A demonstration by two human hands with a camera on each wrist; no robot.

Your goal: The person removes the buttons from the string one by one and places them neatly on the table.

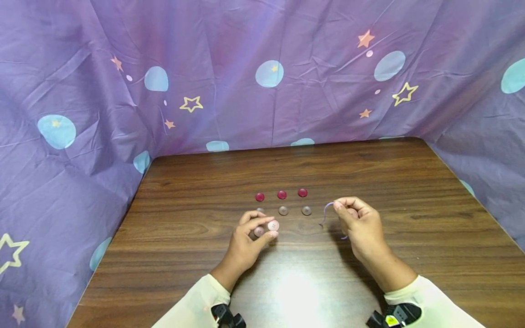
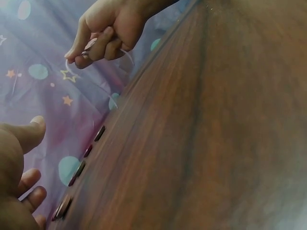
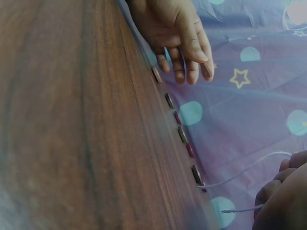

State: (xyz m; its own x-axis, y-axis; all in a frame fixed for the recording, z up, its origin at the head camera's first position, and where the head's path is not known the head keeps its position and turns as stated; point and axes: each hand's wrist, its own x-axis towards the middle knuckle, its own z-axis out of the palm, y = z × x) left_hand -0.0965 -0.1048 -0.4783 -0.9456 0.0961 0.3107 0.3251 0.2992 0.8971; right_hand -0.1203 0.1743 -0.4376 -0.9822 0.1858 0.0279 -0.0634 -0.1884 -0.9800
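Observation:
In the head view my right hand [image 1: 362,225] is raised over the table, gripping a thin purple string [image 1: 325,213] between thumb and finger. One end dangles at the left, and another bit pokes out below. A pink button [image 1: 352,212] shows among the same hand's curled fingers. My left hand [image 1: 244,239] hovers with thumb and fingers spread, holding nothing. Two pale pink buttons, one lighter [image 1: 273,225] and one duller [image 1: 259,232], appear in the gap between its thumb and fingers. The right wrist view shows the left hand [image 3: 175,36] with relaxed fingers above the table edge.
Behind the left hand lie a row of grey-brown buttons [image 1: 283,210] and, farther back, a row of dark red buttons [image 1: 281,194]. They sit on a brown wooden table [image 1: 184,196]. A purple curtain [image 1: 229,82] with stars and dots surrounds its back and sides.

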